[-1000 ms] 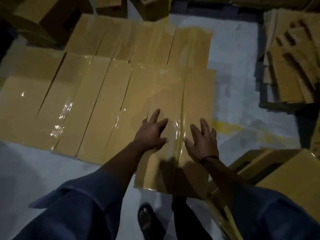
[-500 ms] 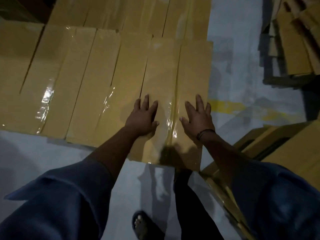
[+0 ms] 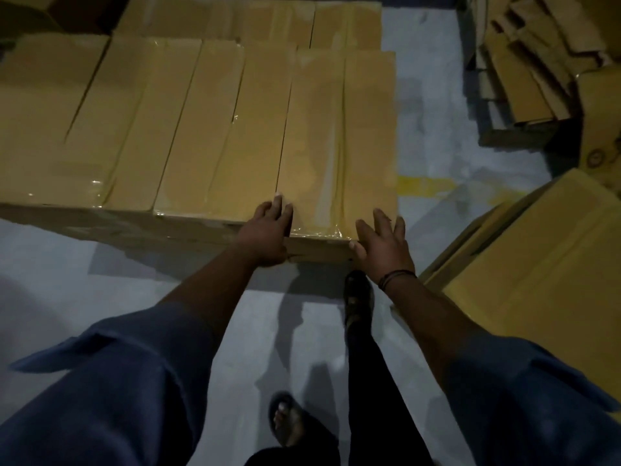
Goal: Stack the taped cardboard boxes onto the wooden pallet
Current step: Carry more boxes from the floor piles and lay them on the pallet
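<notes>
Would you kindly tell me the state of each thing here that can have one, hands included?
Rightmost taped box: taped shut, lying close beside its neighbour.
Other taped boxes: taped shut, side by side in rows.
Left hand: open, fingers resting over the rightmost box's near left corner.
Right hand: open, fingers spread at that box's near right corner.
Cardboard pile: flattened, stacked loosely.

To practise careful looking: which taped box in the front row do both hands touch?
The rightmost box, at the row's end: left hand and right hand sit at its near corners; the other boxes lie untouched.
</notes>
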`<move>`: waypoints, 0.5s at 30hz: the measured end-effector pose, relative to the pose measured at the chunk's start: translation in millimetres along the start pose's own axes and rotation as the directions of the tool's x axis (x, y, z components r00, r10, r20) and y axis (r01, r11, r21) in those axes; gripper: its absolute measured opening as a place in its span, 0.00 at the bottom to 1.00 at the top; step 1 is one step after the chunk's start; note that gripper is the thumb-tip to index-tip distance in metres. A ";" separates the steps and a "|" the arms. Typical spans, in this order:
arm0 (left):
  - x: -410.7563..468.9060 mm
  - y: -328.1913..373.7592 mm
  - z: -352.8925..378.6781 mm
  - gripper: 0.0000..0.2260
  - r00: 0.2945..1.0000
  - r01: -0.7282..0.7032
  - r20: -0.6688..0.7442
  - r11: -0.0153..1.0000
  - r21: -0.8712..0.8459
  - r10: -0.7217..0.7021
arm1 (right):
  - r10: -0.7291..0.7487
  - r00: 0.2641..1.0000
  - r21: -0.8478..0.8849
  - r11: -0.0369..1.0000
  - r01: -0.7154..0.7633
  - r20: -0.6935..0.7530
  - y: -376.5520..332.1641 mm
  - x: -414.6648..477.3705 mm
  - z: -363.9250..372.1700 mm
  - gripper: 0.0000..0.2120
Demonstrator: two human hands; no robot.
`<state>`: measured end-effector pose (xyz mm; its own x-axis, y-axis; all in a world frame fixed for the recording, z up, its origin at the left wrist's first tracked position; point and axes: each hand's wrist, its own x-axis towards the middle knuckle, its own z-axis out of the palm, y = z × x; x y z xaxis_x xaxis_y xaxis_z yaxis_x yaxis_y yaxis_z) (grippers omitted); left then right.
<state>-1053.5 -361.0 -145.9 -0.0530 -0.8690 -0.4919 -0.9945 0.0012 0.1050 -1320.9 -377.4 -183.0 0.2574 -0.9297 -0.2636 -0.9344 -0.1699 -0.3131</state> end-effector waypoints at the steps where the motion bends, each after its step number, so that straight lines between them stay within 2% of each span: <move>1: -4.9 -0.9 1.4 0.48 1.000 -0.005 -0.007 1.000 0.014 0.005 | -0.008 1.000 -0.007 1.000 0.008 -0.003 1.2 -4.3 1.6 0.20; 3: -8.6 -3.7 2.5 0.48 0.999 -0.016 -0.051 0.999 0.033 0.017 | -0.030 0.999 -0.025 0.999 0.030 -0.015 6.8 -7.7 3.9 0.20; 7: -6.7 -7.2 5.3 0.44 0.992 -0.030 -0.122 0.997 0.075 0.040 | -0.045 0.999 -0.072 0.997 0.043 -0.026 15.3 -7.7 7.0 0.30; 15: -3.0 -11.8 2.7 0.40 0.985 -0.037 -0.165 0.992 0.122 0.057 | -0.072 0.995 -0.120 0.991 0.064 -0.068 22.5 5.7 9.1 0.26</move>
<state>-1041.8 -357.1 -148.1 -0.0936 -0.9372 -0.3360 -0.9955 0.0935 0.0167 -1338.3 -383.5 -199.8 0.3068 -0.9351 -0.1776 -0.9388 -0.2667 -0.2179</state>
